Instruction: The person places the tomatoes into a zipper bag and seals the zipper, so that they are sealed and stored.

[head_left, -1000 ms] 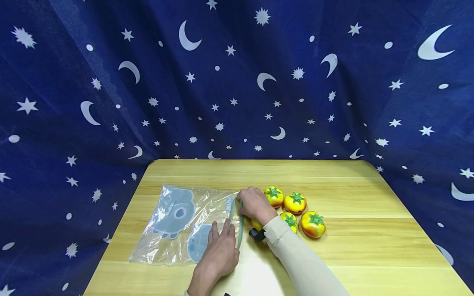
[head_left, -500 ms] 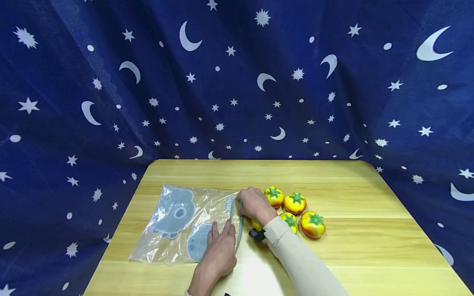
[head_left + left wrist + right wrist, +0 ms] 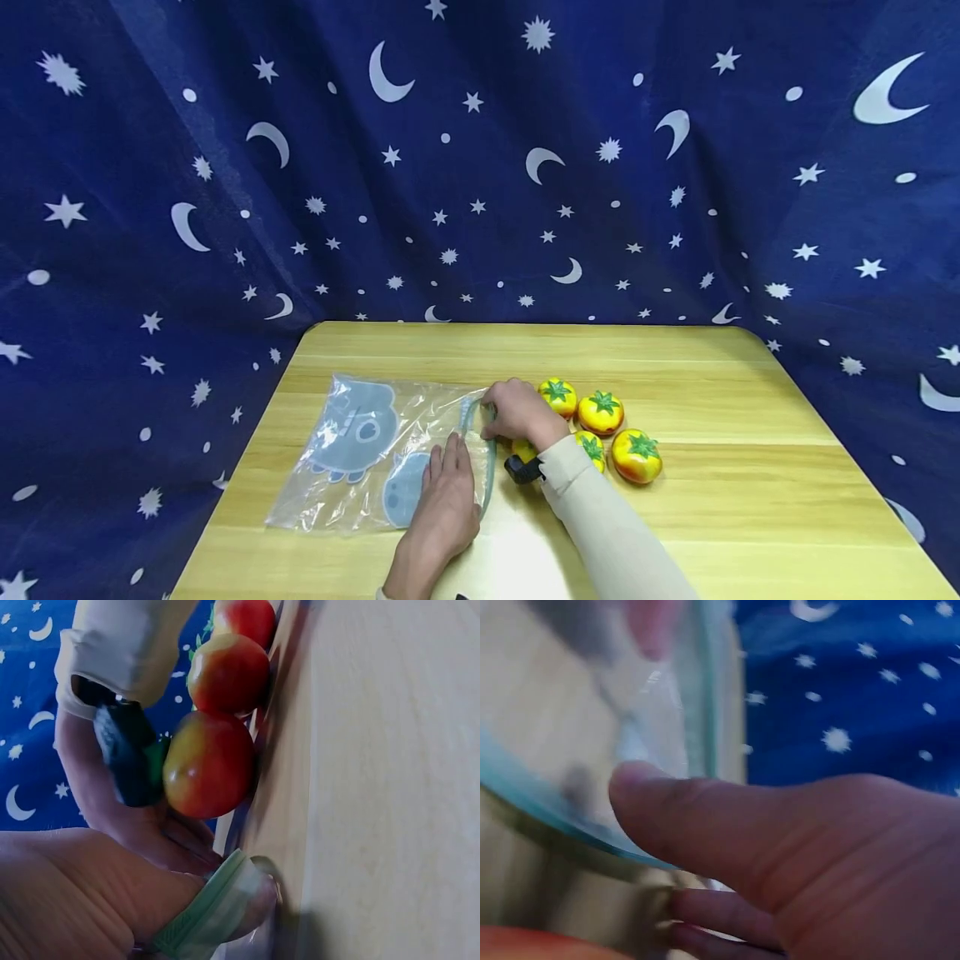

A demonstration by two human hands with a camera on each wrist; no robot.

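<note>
A clear plastic zip bag (image 3: 352, 450) with blue cartoon prints lies flat on the table, its mouth toward the right. My left hand (image 3: 444, 504) lies over the near part of the mouth with its fingers extended on top. In the left wrist view its thumb (image 3: 259, 907) sits at the green zip strip (image 3: 206, 900), which is held between thumb and hand. My right hand (image 3: 517, 412) grips the far corner of the mouth. In the right wrist view its thumb (image 3: 667, 810) is inside the open mouth, the other fingers outside. Beside my right hand are tomatoes (image 3: 600, 412).
Several yellow-red tomatoes with green leafy tops sit to the right, one (image 3: 637, 456) farthest out and one (image 3: 524, 451) partly hidden by the right wrist. The wooden table (image 3: 735, 492) ends at a dark blue star-and-moon curtain (image 3: 480, 167).
The mouth of the zip bag has opened wider, its upper edge drawn left with my left fingers. My right hand stays almost in place. The head view has shifted slightly.
</note>
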